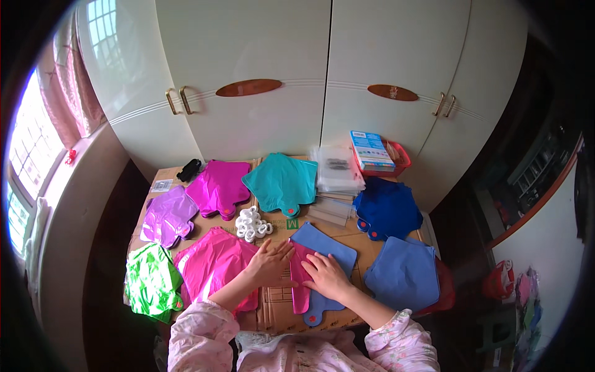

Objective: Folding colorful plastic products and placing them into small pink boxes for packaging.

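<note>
A narrow folded strip of pink foil, which looks like a flat foil balloon, lies in front of me. It partly covers a flat grey-blue balloon with a round tab and a red dot at its near end. My right hand lies on the strip's right side with its fingers spread. On the other side my left hand stretches its fingers flat, the tips at the strip's left edge. Left of that hand lies a pile of bright pink foil balloons, partly under my left forearm.
Around the cardboard lie green, purple, magenta, teal, dark blue and grey-blue piles. White rings sit mid-table. Clear bags and a red basket stand behind, before a cabinet.
</note>
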A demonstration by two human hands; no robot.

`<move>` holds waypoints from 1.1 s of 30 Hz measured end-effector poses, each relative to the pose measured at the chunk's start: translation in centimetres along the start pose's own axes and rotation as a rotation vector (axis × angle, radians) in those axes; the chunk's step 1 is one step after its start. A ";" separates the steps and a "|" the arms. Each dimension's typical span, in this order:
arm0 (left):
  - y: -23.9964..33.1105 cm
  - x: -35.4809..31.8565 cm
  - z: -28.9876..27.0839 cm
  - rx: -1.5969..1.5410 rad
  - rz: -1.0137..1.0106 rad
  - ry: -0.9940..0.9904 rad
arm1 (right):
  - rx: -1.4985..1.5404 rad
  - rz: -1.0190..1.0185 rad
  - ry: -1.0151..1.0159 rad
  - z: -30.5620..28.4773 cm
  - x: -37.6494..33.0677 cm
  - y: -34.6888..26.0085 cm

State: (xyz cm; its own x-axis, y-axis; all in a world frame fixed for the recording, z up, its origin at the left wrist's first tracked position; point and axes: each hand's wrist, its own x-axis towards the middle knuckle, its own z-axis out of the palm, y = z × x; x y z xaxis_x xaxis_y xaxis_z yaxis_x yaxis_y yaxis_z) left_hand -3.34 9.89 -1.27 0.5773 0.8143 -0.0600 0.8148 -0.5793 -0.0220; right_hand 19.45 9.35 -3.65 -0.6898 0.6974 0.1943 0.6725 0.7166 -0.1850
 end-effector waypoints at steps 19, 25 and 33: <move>1.6 -0.8 0.3 -0.150 0.162 0.216 | -0.041 -0.105 0.062 -1.4 -0.9 -1.4; 1.8 -1.1 0.2 -0.052 0.162 0.198 | 0.040 -0.206 0.103 -1.3 -4.1 -5.7; 2.2 -1.1 0.6 -0.058 0.147 0.213 | -0.091 -0.257 0.106 -1.3 -6.6 -6.6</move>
State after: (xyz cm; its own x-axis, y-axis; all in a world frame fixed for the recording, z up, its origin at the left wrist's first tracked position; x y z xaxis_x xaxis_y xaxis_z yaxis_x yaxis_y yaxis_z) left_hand -2.18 7.70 -1.84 0.6829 0.7142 0.1533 0.7193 -0.6941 0.0290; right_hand 19.90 0.00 -2.47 -0.8123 0.4850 0.3239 0.5036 0.8634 -0.0299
